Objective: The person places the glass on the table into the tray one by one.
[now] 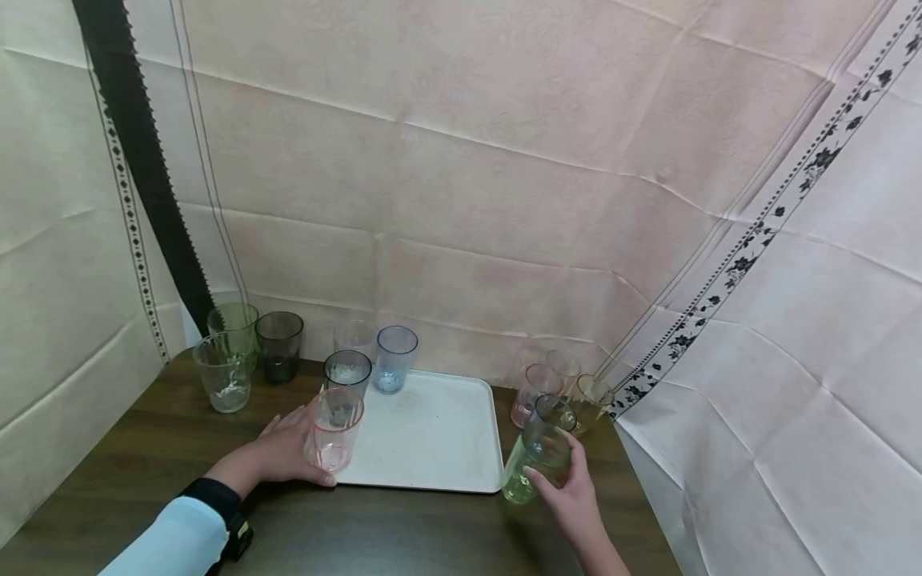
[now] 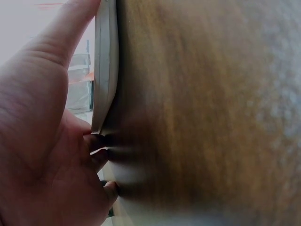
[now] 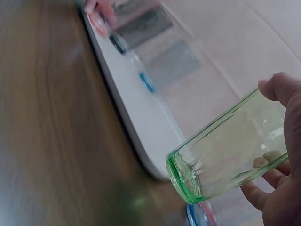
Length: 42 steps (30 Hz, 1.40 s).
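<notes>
A white tray (image 1: 432,436) lies on the brown table. My left hand (image 1: 291,448) grips its front left corner, the thumb along the front edge and fingers down the left side. Over that corner, partly in front of the hand, stands a pink glass (image 1: 334,432). Behind it on the tray are a dark grey glass (image 1: 348,370), a blue glass (image 1: 395,358) and a clear one (image 1: 354,336). Near the front right corner, my right hand (image 1: 569,488) holds a tilted green glass (image 1: 522,476); its base (image 3: 186,181) hangs above the table in the right wrist view.
At the left stand a clear glass (image 1: 226,376), a green glass (image 1: 236,320) and a dark glass (image 1: 279,344). Behind my right hand cluster a pink glass (image 1: 533,396), an amber glass (image 1: 592,404) and others. A patterned cloth (image 1: 468,200) hangs behind the table.
</notes>
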Each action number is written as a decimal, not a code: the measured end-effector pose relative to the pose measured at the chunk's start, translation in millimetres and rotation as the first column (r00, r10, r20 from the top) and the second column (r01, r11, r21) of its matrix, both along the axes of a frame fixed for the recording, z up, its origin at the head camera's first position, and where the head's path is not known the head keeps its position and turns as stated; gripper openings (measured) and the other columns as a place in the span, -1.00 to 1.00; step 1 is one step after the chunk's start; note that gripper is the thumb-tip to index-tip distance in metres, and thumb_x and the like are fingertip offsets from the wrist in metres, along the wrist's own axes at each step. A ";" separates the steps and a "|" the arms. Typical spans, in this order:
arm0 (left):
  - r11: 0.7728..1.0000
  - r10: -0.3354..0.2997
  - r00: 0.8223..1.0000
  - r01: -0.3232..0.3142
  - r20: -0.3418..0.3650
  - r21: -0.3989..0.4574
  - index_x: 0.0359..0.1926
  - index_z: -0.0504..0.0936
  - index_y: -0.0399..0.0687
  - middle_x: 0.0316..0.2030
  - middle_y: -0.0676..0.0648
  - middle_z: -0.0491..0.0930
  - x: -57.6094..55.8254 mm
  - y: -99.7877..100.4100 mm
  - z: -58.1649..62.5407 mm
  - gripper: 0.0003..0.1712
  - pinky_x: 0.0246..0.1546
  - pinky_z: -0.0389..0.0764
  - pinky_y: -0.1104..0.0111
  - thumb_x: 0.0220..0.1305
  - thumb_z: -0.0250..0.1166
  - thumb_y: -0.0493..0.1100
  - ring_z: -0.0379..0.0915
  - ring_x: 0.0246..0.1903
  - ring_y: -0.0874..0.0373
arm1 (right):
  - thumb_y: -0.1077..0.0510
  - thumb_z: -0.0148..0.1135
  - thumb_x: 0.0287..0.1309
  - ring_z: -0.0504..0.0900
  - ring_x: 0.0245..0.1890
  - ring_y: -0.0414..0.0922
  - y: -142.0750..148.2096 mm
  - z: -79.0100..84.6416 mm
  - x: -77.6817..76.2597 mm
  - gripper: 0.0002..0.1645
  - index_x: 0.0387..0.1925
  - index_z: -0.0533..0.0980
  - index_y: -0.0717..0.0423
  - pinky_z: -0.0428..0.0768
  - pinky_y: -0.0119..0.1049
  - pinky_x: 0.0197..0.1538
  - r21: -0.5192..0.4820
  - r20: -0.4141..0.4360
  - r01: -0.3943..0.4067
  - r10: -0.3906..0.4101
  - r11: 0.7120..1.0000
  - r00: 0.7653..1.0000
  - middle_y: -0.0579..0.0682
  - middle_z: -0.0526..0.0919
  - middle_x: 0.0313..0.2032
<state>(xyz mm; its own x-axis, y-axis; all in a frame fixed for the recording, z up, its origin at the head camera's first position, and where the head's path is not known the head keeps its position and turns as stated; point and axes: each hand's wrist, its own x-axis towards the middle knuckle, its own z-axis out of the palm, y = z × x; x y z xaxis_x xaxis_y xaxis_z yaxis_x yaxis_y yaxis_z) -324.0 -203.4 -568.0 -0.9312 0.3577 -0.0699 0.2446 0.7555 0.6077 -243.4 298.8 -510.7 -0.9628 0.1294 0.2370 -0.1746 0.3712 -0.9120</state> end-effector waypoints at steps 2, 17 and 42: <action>1.000 -0.003 1.000 0.003 -0.003 0.000 0.75 -0.16 -0.34 0.66 -0.55 0.02 -0.4 -0.4 -0.2 0.77 0.51 -0.16 -0.59 -0.08 0.73 0.46 -0.15 0.64 -0.60 | 0.24 0.64 0.27 0.59 0.38 0.21 -11.3 0.8 -7.7 0.04 0.62 0.23 0.04 0.60 -0.33 0.27 -0.017 -0.009 -0.043 0.042 0.999 0.999 0.22 0.54 0.44; 1.000 -0.001 1.000 0.001 0.015 -0.001 0.75 -0.15 -0.36 0.66 -0.57 0.01 1.1 -0.6 5.6 0.77 0.51 -0.19 -0.58 -0.08 0.75 0.44 -0.16 0.63 -0.62 | 0.10 0.61 0.34 0.47 0.50 0.14 -87.8 -3.6 -61.6 -0.03 0.60 0.26 0.01 0.27 0.40 0.56 -0.040 0.029 -0.203 0.204 0.978 0.979 0.16 0.57 0.42; 1.000 0.007 1.000 -0.007 0.014 -0.013 0.74 -0.08 -0.39 0.65 -0.57 0.03 2.8 -0.1 6.8 0.73 0.52 -0.16 -0.57 -0.08 0.76 0.43 -0.16 0.64 -0.60 | -0.03 0.62 0.33 0.50 0.47 0.10 -190.3 1.8 -122.9 0.02 0.62 0.25 0.03 0.37 0.22 0.57 -0.016 0.053 -0.325 0.326 0.945 0.944 0.11 0.56 0.42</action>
<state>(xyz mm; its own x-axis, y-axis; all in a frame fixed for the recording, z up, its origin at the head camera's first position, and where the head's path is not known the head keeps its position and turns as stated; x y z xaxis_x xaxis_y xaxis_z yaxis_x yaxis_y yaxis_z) -321.2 -203.5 -561.1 -0.9325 0.3504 -0.0879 0.2307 0.7649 0.6014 -366.3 108.5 -508.9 -0.9641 -0.1920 0.1835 -0.2352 0.2961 -0.9258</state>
